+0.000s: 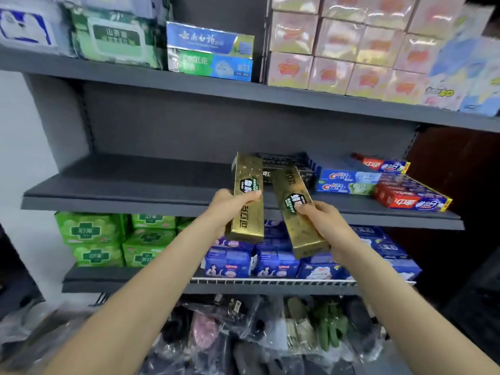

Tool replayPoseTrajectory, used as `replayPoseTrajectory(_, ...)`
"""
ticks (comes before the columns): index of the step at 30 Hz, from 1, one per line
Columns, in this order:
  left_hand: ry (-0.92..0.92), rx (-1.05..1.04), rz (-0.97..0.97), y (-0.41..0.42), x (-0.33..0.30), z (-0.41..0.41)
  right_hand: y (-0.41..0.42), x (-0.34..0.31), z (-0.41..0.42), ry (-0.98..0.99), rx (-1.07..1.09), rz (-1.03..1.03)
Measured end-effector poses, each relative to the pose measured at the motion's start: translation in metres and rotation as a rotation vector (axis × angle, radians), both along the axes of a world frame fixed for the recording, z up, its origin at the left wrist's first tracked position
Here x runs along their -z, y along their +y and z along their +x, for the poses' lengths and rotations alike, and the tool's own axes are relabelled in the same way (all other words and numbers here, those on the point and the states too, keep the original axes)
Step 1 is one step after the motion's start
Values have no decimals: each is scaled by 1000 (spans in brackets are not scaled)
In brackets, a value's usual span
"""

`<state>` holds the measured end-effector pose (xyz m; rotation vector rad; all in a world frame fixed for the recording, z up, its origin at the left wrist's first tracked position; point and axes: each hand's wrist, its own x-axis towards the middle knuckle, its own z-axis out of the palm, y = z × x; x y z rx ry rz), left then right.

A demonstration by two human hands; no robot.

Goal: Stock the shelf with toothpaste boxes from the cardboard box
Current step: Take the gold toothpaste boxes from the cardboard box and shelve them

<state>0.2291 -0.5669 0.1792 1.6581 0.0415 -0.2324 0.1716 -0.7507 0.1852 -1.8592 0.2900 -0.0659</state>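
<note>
My left hand point(230, 205) grips a gold toothpaste box point(248, 174) held lengthwise toward the middle shelf point(121, 182). My right hand point(322, 217) grips a second gold toothpaste box point(293, 185), angled up and left. Both far ends reach over the shelf's front edge, just in front of dark toothpaste boxes point(286, 161) lying on it. To their right on the same shelf lie blue Crest boxes point(346, 181) and red-and-blue toothpaste boxes point(411, 196). The cardboard box is out of view.
The upper shelf holds green wipes point(116, 39), two toothpaste boxes point(211, 51) and pink packs point(343, 50). Below are green packs point(113, 239) and blue packs point(270, 261) behind a white wire rail. Bagged goods point(257, 334) lie at the bottom.
</note>
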Motion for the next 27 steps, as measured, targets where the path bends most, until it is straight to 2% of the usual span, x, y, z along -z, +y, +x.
replayPoseTrajectory(6,-14,-44,-44,-32,-3,65,-39,-6,69,7,-23,-220)
replayPoseTrajectory(9,-47,-96,-50,-42,-4,97,-56,-18,111,-28,-102,-439)
replayPoseTrajectory(14,-59,-172,-79,-53,-12,136,-78,-38,186,-201,-127,-818)
replayPoseTrajectory(19,-67,-251,-85,-64,-19,163,-96,-45,260,-217,-162,-1162)
replayPoseTrajectory(27,-118,-307,-9,-69,-18,204,-115,-31,350,-326,-206,-1249)
